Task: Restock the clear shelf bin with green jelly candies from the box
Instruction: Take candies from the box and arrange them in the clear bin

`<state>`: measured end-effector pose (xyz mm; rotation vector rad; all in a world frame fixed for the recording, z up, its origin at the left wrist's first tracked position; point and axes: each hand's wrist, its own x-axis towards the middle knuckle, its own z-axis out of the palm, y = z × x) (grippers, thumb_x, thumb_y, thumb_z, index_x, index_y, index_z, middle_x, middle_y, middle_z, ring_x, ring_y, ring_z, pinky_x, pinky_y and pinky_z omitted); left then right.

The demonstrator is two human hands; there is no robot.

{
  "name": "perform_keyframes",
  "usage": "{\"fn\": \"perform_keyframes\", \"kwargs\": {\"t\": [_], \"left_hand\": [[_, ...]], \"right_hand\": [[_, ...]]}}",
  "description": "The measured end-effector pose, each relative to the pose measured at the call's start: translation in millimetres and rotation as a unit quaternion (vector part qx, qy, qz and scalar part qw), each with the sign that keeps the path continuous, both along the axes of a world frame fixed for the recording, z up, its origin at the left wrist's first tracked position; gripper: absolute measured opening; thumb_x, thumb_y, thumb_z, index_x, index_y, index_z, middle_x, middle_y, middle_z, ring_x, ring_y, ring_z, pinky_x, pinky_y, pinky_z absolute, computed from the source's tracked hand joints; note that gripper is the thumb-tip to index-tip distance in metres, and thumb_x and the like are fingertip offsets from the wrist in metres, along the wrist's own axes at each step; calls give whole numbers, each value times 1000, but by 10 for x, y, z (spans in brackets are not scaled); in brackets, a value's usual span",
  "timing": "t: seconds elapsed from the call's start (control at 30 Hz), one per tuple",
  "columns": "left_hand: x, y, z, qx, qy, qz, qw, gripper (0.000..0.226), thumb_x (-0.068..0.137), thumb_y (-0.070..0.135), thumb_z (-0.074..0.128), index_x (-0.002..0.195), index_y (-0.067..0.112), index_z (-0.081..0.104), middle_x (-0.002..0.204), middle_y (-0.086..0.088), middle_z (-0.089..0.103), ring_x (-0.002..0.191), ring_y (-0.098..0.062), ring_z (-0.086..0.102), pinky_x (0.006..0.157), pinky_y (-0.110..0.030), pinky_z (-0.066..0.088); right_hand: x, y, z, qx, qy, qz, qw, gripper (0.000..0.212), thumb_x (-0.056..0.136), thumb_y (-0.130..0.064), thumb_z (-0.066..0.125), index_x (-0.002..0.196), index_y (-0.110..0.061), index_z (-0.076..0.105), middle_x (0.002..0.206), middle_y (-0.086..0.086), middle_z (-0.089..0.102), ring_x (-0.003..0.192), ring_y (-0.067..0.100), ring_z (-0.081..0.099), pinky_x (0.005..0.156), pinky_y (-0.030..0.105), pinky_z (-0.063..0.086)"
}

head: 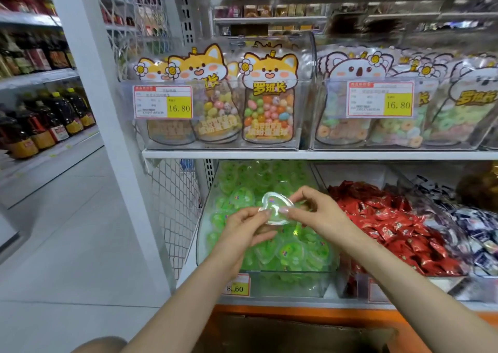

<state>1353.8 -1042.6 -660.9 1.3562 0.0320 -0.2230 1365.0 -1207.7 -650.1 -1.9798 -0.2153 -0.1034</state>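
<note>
Head view: left hand [242, 228] and right hand [320, 212] pinch one jelly candy [276, 204] between their fingers [296, 198].

Both hands are holding one clear-lidded jelly candy [276, 207] above the clear bin [291, 272], which is sitting at the left end of the lower shelf [283, 302] and brimming with green jelly candies [291, 253]. The left hand [244, 227] is pinching its left edge, the right hand [319, 212] its right edge. Red-wrapped sweets [390, 226] are lying in the bin just beside, to the right. A cardboard box [296, 333] is showing below the shelf's front edge.
</note>
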Motion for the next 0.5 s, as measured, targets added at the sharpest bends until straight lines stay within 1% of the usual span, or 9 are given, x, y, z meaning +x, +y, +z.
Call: {"fn": "perform_keyframes", "kwargs": {"t": [0.03, 0.07, 0.1, 0.17, 0.23, 0.27, 0.37, 0.4, 0.5], "left_hand": [[17, 21, 21, 9, -1, 3, 1000, 9, 89, 10, 59, 94, 3, 59, 92, -10, 69, 78, -16, 69, 77, -26, 57], [29, 45, 44, 24, -2, 1, 1000, 9, 89, 10, 59, 94, 2, 60, 90, -9, 69, 73, -14, 68, 72, -24, 58], [36, 66, 56, 44, -2, -5, 999, 12, 90, 11, 58, 95, 1, 61, 88, -9, 69, 70, -11, 68, 68, -22, 58], [43, 92, 50, 86, -4, -25, 996, 16, 90, 14, 59, 97, 0, 63, 84, -8, 69, 65, -10, 68, 63, -20, 57], [35, 94, 35, 101, -3, -38, 994, 17, 89, 19, 60, 94, 2, 62, 75, -3, 70, 63, -10, 68, 66, -22, 57], [35, 94, 32, 105, -4, -38, 994, 18, 89, 20, 61, 94, 2, 61, 68, 1, 69, 61, -8, 67, 67, -22, 58], [33, 92, 35, 113, -14, -28, 993, 19, 89, 20, 61, 94, 2, 59, 50, 10, 61, 50, -2, 61, 62, -18, 56], [29, 92, 44, 113, -16, -26, 993, 18, 89, 20, 61, 93, 2, 59, 49, 10, 61, 49, -1, 61, 61, -17, 56], [29, 102, 54, 115, -24, -22, 993, 17, 88, 20, 62, 91, 4, 58, 56, 7, 60, 51, -4, 61, 59, -17, 55]], "right_hand": [[-8, -50, 18, -59, -25, 25, 998, 32, 72, -27, 79, 97, -33, 60, 97, -8, 62, 78, 11, 54, 73, 23, 42], [-21, -89, 35, -114, -52, 55, 991, 50, 70, -29, 81, 110, -39, 54, 111, -12, 57, 90, 7, 53, 80, 19, 40], [-36, -105, 48, -164, -75, 82, 980, 65, 68, -31, 82, 121, -41, 47, 118, -14, 52, 98, 3, 51, 86, 17, 38], [-64, -85, 31, -260, -115, 100, 954, 80, 65, -42, 82, 133, -38, 40, 119, -14, 49, 103, 4, 46, 94, 21, 34], [-91, -29, -30, -342, -140, 91, 925, 83, 65, -54, 77, 136, -34, 40, 120, -13, 48, 108, 5, 42, 97, 25, 31], [-105, 0, -49, -362, -145, 83, 917, 82, 64, -60, 72, 136, -33, 41, 121, -13, 49, 110, 7, 41, 98, 27, 30], [-114, 37, -74, -374, -165, 58, 911, 87, 57, -77, 47, 132, -33, 45, 121, -13, 52, 111, 9, 44, 97, 28, 31], [-113, 47, -78, -374, -168, 53, 911, 87, 56, -78, 45, 131, -34, 45, 121, -14, 51, 112, 9, 44, 97, 28, 31], [-108, 105, -100, -378, -177, 41, 908, 81, 61, -73, 53, 131, -32, 45, 119, -14, 51, 111, 9, 44, 93, 26, 30]]}}
